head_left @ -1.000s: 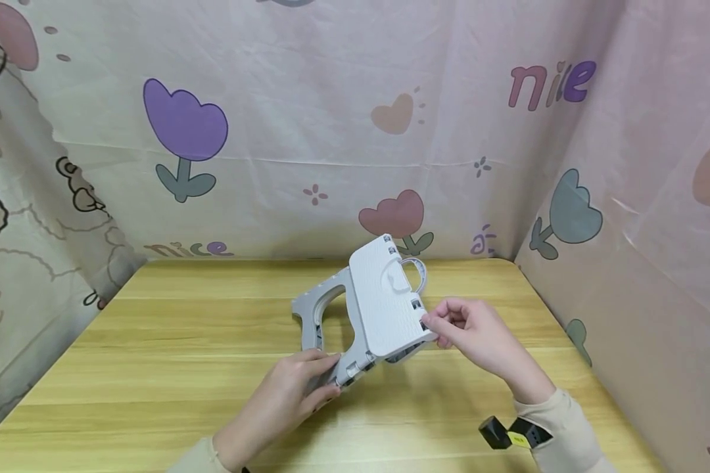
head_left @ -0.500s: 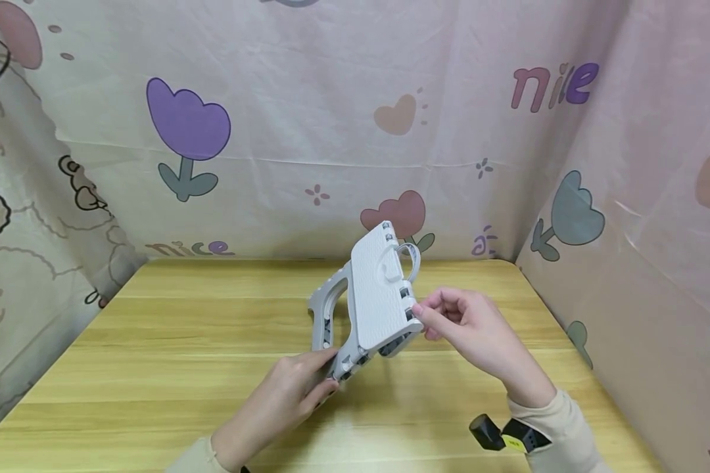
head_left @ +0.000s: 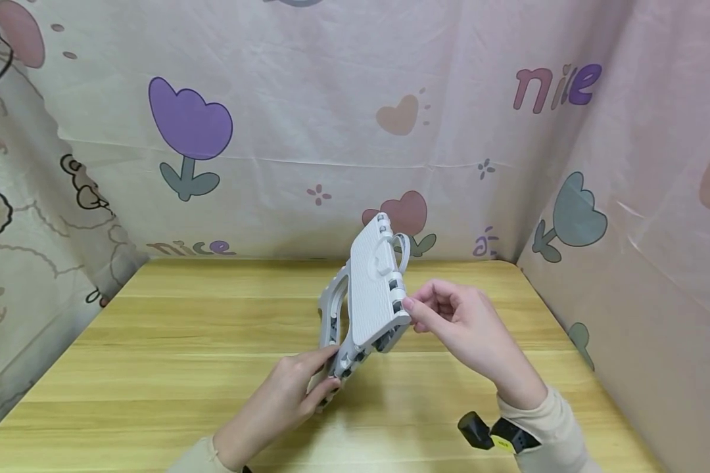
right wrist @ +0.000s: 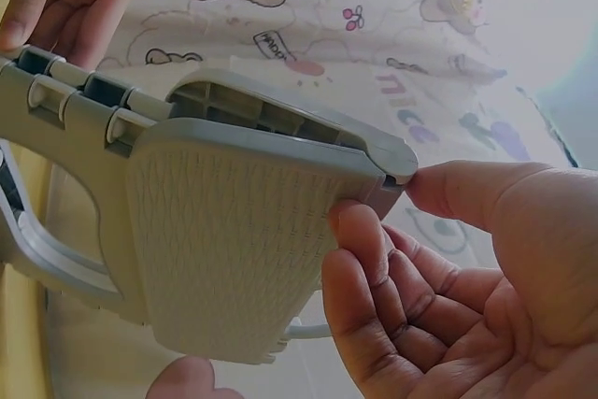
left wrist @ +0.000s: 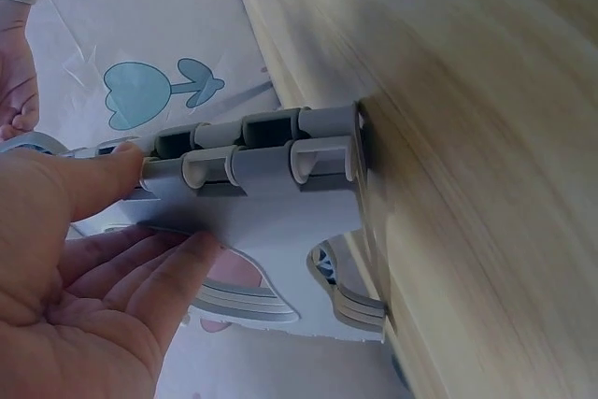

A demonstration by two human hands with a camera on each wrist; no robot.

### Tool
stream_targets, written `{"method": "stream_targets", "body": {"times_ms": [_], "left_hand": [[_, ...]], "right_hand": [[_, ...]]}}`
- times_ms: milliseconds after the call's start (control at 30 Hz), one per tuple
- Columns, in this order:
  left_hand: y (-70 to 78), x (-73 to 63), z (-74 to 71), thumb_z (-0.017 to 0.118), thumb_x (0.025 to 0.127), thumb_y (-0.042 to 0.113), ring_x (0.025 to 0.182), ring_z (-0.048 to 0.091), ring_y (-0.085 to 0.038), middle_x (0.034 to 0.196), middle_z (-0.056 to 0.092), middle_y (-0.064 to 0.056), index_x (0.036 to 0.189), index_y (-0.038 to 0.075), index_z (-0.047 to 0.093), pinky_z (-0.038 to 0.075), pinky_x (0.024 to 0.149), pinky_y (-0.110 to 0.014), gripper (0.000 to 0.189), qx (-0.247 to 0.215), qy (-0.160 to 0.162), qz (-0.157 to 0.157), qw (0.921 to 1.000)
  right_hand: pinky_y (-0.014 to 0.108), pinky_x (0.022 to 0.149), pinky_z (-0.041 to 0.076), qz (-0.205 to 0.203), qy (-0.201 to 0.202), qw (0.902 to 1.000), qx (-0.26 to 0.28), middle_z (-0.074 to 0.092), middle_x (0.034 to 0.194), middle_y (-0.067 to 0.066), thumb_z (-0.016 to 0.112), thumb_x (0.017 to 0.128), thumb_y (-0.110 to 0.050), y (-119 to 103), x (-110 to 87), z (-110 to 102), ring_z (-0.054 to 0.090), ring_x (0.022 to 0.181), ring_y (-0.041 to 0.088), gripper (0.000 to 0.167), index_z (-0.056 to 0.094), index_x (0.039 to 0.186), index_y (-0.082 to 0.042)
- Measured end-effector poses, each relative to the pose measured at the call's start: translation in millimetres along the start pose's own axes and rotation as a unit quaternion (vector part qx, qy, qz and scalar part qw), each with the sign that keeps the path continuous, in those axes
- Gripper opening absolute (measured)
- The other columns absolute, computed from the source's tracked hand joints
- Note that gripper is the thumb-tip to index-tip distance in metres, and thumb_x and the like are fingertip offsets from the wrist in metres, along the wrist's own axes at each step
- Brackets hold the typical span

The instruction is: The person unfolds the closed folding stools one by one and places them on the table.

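Observation:
A pale grey plastic folding step stool (head_left: 371,289) stands tilted and partly folded over the table, its ribbed top panel facing up and left. My left hand (head_left: 290,387) grips the edge of a leg panel, thumb on the hinge side and fingers behind. In the left wrist view the hinged edge of the stool (left wrist: 271,217) has its end right at the wood. My right hand (head_left: 464,328) pinches the near right corner of the top between thumb and index finger. The right wrist view shows the two halves of the stool top (right wrist: 224,240) folded close, with a narrow gap between them.
A looped carry handle (head_left: 402,253) sticks out from the stool's right side. The wooden table (head_left: 154,355) extends around it. Behind and at both sides hangs a printed curtain (head_left: 302,118). A black wrist camera (head_left: 497,433) sits on the right sleeve.
The stool has turned and become narrower in view, its top panel steeper and its upper end higher. My right hand has moved left and slightly up with it; the left hand stays nearly in place.

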State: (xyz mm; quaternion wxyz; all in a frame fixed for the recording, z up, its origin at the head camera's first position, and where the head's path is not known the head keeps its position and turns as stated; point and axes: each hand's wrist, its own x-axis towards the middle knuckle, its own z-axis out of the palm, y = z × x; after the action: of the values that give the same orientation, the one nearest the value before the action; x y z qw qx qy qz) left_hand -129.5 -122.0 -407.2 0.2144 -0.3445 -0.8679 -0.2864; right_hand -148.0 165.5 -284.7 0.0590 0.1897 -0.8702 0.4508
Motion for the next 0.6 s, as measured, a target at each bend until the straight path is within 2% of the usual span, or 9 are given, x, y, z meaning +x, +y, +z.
{"method": "stream_targets", "body": {"times_ms": [233,467,600], "left_hand": [[-0.9,-0.6,2.8,0.083,0.093,0.013,0.106,0.08,-0.031,0.121,0.08,-0.019,0.136,-0.006,0.065,0.067,0.091,-0.04,0.05,-0.015,0.002,0.004,0.9999],[-1.4,-0.6,5.7,0.083,0.094,0.013,0.106,0.08,-0.031,0.12,0.08,-0.019,0.136,-0.007,0.065,0.067,0.091,-0.041,0.05,0.012,0.01,0.015,0.9998],[0.0,1.1,5.0,0.083,0.094,0.013,0.108,0.08,-0.031,0.12,0.08,-0.018,0.137,-0.006,0.065,0.067,0.092,-0.041,0.05,0.009,-0.003,0.002,1.0]], "right_hand": [[0.026,0.066,0.06,-0.015,0.004,0.9998,0.012,0.078,0.089,-0.001,0.073,0.104,-0.028,-6,1.5,4,0.075,0.078,0.015,0.013,0.076,0.103,-0.015],[0.027,0.069,0.062,-0.023,0.004,0.9993,0.028,0.079,0.092,0.0,0.074,0.103,-0.025,-11,2.3,7,0.076,0.08,0.014,0.012,0.076,0.105,-0.014],[0.027,0.07,0.063,-0.033,0.004,0.999,0.03,0.079,0.093,-0.001,0.074,0.103,-0.023,-12,3.3,9,0.076,0.081,0.013,0.009,0.077,0.106,-0.015]]}}
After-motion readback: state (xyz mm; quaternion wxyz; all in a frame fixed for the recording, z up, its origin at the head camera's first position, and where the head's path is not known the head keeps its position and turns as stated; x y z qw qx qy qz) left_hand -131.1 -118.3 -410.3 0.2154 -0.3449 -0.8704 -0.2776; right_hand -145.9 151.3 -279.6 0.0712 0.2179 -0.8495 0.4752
